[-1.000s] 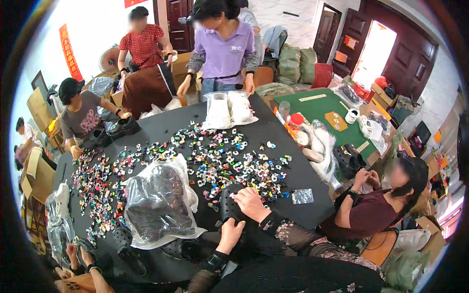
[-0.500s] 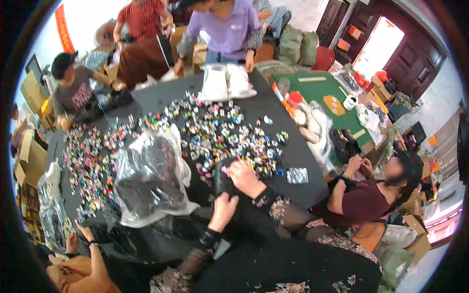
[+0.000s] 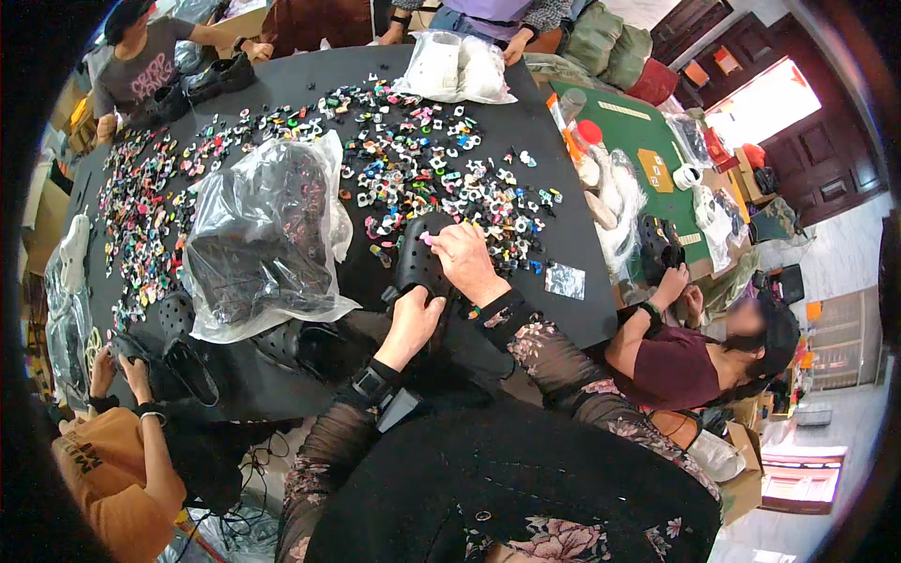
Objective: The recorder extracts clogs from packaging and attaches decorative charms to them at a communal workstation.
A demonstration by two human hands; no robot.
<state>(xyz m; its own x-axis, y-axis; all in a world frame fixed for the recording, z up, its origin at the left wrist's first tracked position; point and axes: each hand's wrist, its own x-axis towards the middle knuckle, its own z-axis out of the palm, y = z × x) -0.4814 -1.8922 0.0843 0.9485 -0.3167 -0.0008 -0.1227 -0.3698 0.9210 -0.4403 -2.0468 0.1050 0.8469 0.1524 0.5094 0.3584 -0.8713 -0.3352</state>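
Observation:
A black clog (image 3: 414,266) with a holed upper is held over the near side of the black table, toe pointing away from me. My left hand (image 3: 412,323) is closed on its heel end. My right hand (image 3: 465,259) reaches over the upper, thumb and fingers pinching a small pink shoe charm (image 3: 429,239) at the clog's holes. Whether the charm sits in a hole cannot be made out. Just beyond the clog spreads a wide scatter of small colourful shoe charms (image 3: 479,192).
Left of my hands lies a clear plastic bag of black clogs (image 3: 267,235). More black clogs (image 3: 178,324) rest along the near edge. A small shiny packet (image 3: 565,281) lies to the right. Co-workers sit or stand around the table, one at right holding a black clog (image 3: 660,249).
My view has tilted down, so the table sits higher in the picture. Both hands stay on the clog, and my right hand still pinches the pink charm at its upper.

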